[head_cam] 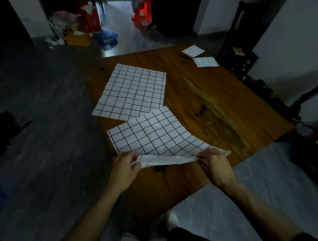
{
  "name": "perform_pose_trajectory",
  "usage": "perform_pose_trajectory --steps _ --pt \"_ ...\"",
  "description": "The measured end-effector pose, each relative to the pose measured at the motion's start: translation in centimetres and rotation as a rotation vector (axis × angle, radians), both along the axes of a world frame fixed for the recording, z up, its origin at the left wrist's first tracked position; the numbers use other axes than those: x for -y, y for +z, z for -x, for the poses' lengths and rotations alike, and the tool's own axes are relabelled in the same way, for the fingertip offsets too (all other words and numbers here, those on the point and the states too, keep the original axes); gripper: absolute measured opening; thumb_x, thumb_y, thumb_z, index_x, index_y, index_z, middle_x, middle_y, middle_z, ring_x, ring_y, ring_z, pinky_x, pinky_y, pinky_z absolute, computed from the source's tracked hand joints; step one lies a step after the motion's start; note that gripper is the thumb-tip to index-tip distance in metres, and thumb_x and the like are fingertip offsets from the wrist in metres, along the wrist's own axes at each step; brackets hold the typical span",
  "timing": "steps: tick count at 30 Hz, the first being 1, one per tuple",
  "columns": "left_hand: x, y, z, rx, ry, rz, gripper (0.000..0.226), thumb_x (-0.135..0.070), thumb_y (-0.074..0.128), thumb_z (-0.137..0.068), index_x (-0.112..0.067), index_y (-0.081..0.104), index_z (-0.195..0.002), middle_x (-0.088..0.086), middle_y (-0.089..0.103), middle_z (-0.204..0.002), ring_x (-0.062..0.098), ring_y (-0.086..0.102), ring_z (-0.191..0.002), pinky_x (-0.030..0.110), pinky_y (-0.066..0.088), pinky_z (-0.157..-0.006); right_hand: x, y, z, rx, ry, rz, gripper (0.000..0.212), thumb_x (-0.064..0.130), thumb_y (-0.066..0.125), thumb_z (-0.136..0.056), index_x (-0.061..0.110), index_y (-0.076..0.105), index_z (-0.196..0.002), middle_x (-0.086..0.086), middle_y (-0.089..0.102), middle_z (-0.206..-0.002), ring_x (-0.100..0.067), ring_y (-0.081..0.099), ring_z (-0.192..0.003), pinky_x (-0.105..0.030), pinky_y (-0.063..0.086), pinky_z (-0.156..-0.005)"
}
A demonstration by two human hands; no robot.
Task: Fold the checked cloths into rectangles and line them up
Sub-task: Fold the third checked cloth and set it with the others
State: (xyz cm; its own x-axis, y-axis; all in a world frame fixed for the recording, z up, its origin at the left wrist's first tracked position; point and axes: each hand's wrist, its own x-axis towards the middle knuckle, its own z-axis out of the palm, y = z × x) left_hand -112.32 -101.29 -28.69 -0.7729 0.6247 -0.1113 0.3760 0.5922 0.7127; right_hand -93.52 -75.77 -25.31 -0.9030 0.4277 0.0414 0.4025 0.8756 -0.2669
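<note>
A white checked cloth [155, 135] lies on the wooden table [218, 102] close to me, its near edge lifted off the wood. My left hand [125, 164] pinches the near left corner and my right hand [213, 160] pinches the near right corner. Beyond it a second checked cloth [132, 90] lies flat and unfolded. At the table's far right corner two small folded checked cloths, one [193, 51] and the other [205, 62], lie side by side.
A pale grey sheet [250, 198] covers the near right part of the table. A dark chair [240, 42] stands beyond the far right corner. Red stools, bags and clutter [94, 22] sit on the dark floor at the back.
</note>
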Motion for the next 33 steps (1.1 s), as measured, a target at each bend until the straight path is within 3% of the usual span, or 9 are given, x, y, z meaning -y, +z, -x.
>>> perform_pose_trajectory --steps 2,4,7,11,17,21,25,28,33 --pt "-0.8 0.2 -1.3 0.044 0.032 -0.001 0.032 -0.022 0.069 -0.087 -0.023 0.058 -0.117 -0.008 0.046 -0.113 0.013 0.044 -0.115 0.033 0.048 -0.093 -0.7 -0.1 -0.9 -0.024 0.013 -0.012 0.011 0.024 0.065 -0.088 0.024 0.072 -0.097 0.004 0.068 -0.095 -0.016 0.060 -0.089 -0.039 0.052 -0.077" --pt "-1.5 0.7 -2.9 0.057 0.032 -0.016 0.028 -0.023 0.070 -0.086 -0.027 0.060 -0.112 -0.012 0.047 -0.110 0.010 0.044 -0.112 0.031 0.048 -0.093 -1.5 -0.3 -1.2 -0.059 0.054 0.004 0.012 0.022 0.065 -0.089 0.024 0.072 -0.098 0.005 0.068 -0.096 -0.015 0.060 -0.089 -0.039 0.051 -0.076" --pt "-2.0 1.2 -4.6 -0.015 -0.020 -0.062 0.017 -0.025 0.068 -0.088 -0.038 0.058 -0.086 -0.018 0.054 -0.095 0.005 0.055 -0.094 0.021 0.048 -0.076 -2.8 0.0 -1.3 -0.106 0.101 0.042 0.011 0.019 0.064 -0.089 0.024 0.070 -0.097 0.003 0.068 -0.096 -0.017 0.059 -0.092 -0.040 0.049 -0.078" --pt "-2.0 1.9 -7.0 0.024 0.090 -0.180 0.017 -0.011 0.075 -0.084 -0.026 0.068 -0.080 -0.011 0.067 -0.080 0.008 0.063 -0.079 0.025 0.051 -0.068 -4.8 0.3 -1.9 -0.086 0.188 0.101 0.012 0.022 0.063 -0.090 0.025 0.068 -0.100 0.005 0.066 -0.103 -0.015 0.055 -0.101 -0.036 0.044 -0.086" --pt "-2.8 1.6 -9.9 -0.014 0.165 -0.165 0.020 0.003 0.072 -0.083 -0.017 0.067 -0.079 -0.009 0.067 -0.079 0.009 0.063 -0.076 0.016 0.047 -0.069 -9.3 -1.4 -3.3 -0.039 0.237 0.230 0.003 0.026 0.065 -0.089 0.027 0.064 -0.091 0.006 0.063 -0.096 -0.013 0.055 -0.094 -0.040 0.048 -0.085" --pt "-3.5 1.8 -10.2 -0.012 0.176 -0.120 0.031 0.016 0.069 -0.076 -0.015 0.068 -0.081 -0.012 0.067 -0.083 0.006 0.063 -0.079 0.013 0.047 -0.073 -10.1 -1.1 -2.8 -0.098 0.232 0.299 0.012 0.018 0.066 -0.087 0.029 0.061 -0.084 0.009 0.061 -0.093 -0.012 0.056 -0.094 -0.039 0.049 -0.083" --pt "-3.7 2.0 -8.1 -0.020 0.169 -0.122 0.037 0.019 0.070 -0.073 -0.017 0.068 -0.084 -0.013 0.068 -0.088 0.007 0.064 -0.085 0.016 0.049 -0.078 -10.3 0.4 -0.4 -0.204 0.220 0.289 0.005 0.027 0.059 -0.090 0.027 0.063 -0.092 0.008 0.061 -0.095 -0.011 0.053 -0.094 -0.038 0.048 -0.085" --pt "-3.7 1.7 -5.8 -0.011 0.170 -0.120 0.041 0.023 0.064 -0.072 -0.017 0.067 -0.085 -0.013 0.067 -0.089 0.007 0.063 -0.088 0.015 0.047 -0.078 -10.3 1.9 2.1 -0.244 0.233 0.246 0.004 0.024 0.063 -0.090 0.026 0.063 -0.093 0.008 0.061 -0.095 -0.012 0.052 -0.095 -0.037 0.043 -0.087" --pt "-4.5 1.0 -2.4 0.069 0.313 -0.189 0.007 -0.005 0.066 -0.089 -0.012 0.066 -0.085 -0.006 0.065 -0.082 0.006 0.060 -0.080 0.016 0.047 -0.067 -10.1 3.3 8.1 -0.209 0.270 0.148 0.005 0.027 0.062 -0.091 0.030 0.062 -0.094 0.011 0.060 -0.096 -0.010 0.050 -0.098 -0.035 0.041 -0.088"
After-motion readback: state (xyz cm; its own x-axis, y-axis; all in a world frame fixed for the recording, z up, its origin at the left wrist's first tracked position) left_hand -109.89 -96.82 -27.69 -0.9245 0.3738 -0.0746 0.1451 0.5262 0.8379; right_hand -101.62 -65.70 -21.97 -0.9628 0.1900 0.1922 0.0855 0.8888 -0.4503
